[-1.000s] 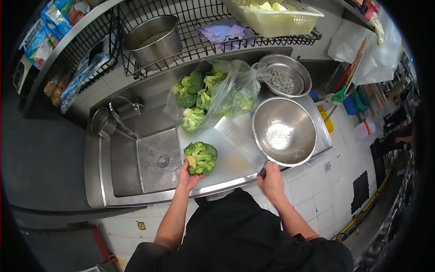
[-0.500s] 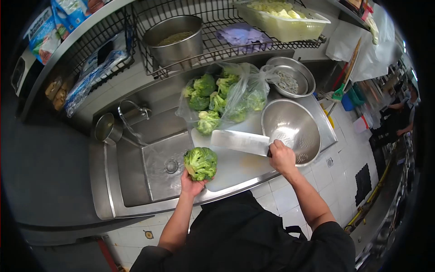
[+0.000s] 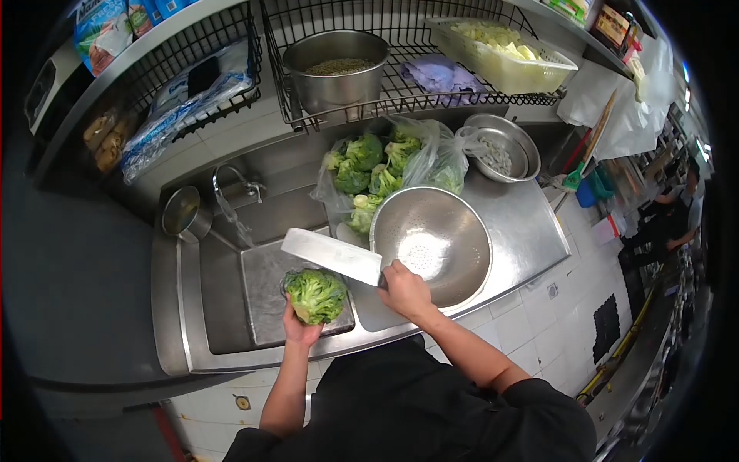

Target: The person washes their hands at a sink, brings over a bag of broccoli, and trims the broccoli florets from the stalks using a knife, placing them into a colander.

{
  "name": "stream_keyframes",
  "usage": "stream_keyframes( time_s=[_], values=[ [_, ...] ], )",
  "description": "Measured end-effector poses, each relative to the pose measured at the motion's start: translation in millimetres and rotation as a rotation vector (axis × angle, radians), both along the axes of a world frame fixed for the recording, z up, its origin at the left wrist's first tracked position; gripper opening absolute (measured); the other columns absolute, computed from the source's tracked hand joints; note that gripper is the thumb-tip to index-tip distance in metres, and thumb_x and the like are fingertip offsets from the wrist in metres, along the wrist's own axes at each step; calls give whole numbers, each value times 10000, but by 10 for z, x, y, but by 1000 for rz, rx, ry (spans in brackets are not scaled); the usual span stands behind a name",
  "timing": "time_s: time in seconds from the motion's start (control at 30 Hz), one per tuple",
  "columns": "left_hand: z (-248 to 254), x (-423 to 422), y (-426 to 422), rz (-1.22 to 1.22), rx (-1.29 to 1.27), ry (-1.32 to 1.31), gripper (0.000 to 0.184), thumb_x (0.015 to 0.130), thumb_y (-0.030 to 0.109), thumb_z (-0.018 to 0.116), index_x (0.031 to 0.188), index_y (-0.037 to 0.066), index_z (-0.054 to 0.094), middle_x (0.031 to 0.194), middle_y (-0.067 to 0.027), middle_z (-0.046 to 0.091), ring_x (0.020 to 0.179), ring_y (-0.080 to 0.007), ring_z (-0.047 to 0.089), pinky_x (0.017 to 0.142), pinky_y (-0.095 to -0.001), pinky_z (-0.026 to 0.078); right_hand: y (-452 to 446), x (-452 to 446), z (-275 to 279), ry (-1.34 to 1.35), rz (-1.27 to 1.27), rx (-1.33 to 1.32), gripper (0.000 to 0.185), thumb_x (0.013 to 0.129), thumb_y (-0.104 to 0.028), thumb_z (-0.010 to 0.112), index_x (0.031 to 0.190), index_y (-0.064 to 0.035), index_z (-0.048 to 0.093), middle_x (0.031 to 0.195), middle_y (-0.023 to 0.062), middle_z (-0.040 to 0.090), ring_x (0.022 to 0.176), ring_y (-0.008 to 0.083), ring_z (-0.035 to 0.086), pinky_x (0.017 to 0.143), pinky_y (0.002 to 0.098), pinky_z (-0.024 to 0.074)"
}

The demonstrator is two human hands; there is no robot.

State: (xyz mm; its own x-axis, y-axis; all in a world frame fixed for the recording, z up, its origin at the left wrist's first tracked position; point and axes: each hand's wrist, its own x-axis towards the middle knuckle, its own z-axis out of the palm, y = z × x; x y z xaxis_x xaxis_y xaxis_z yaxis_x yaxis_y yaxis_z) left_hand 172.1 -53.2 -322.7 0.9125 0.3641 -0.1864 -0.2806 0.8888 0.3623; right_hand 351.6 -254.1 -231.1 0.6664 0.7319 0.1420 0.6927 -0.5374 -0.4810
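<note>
My left hand (image 3: 302,329) cups a broccoli head (image 3: 315,296) from below, over the near right part of the sink basin. In my right hand (image 3: 406,291) is the handle of a cleaver (image 3: 331,256), its broad blade pointing left above the broccoli. That hand also lies at the near left rim of a steel colander (image 3: 462,242); whether its fingers grip the rim I cannot tell. The colander stands over the white cutting board (image 3: 346,232), hiding most of it. Behind it, an open plastic bag (image 3: 431,150) holds several broccoli heads (image 3: 363,152).
Water runs from the faucet (image 3: 250,187) into the sink (image 3: 223,308). A steel pot (image 3: 187,215) stands at its left. Steel bowls (image 3: 514,142) sit back right on the steel counter (image 3: 523,223). Above, a wire rack holds a large pot (image 3: 331,85) and a basket of cut vegetables (image 3: 531,73).
The colander has slid left across the cutting board, together with my right hand and the cleaver. My left hand has shifted slightly left and down with the broccoli.
</note>
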Motion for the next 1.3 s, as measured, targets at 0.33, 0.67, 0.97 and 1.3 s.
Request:
stream_keyframes(
  time_s=[0.33, 0.67, 0.97, 1.3],
  values=[
    [163, 150, -118, 46, 68, 26, 575, 1008, 478, 435, 1426, 85, 473, 1431, -121, 518, 1328, -324, 478, 1123, -517, 359, -287, 101, 7, 64, 46, 338, 310, 795, -171, 791, 1008, -34, 613, 779, 95, 591, 625, 252, 624, 586, 375, 503],
    [714, -120, 879, 249, 182, -344, 701, 955, 626, 444, 1485, 171, 381, 1454, -107, 451, 1336, -347, 433, 1062, -574, 402, -380, -54, 566, 295, 89, 581, 160, 934, -96, 623, 1044, 4, 564, 711, 155, 621, 594, 278, 636, 548, 357, 471],
    [832, -301, 388, 539, 118, -30, 755, 902, 677, 484, 1472, 185, 417, 1448, -110, 472, 1301, -350, 474, 1037, -630, 398, 217, -490, 595, 404, 307, 504, 219, 916, -64, 611, 1107, 27, 555, 755, 212, 623, 625, 377, 641, 554, 406, 484],
    [722, -540, 747, 406, 292, -65, 706, 900, 606, 529, 1420, 131, 473, 1349, -75, 567, 1236, -285, 550, 1044, -486, 436, 1179, -1074, 1080, 158, 429, 718, 224, 868, 2, 638, 1062, 70, 551, 705, 149, 609, 521, 286, 603, 490, 382, 486]
  ],
)
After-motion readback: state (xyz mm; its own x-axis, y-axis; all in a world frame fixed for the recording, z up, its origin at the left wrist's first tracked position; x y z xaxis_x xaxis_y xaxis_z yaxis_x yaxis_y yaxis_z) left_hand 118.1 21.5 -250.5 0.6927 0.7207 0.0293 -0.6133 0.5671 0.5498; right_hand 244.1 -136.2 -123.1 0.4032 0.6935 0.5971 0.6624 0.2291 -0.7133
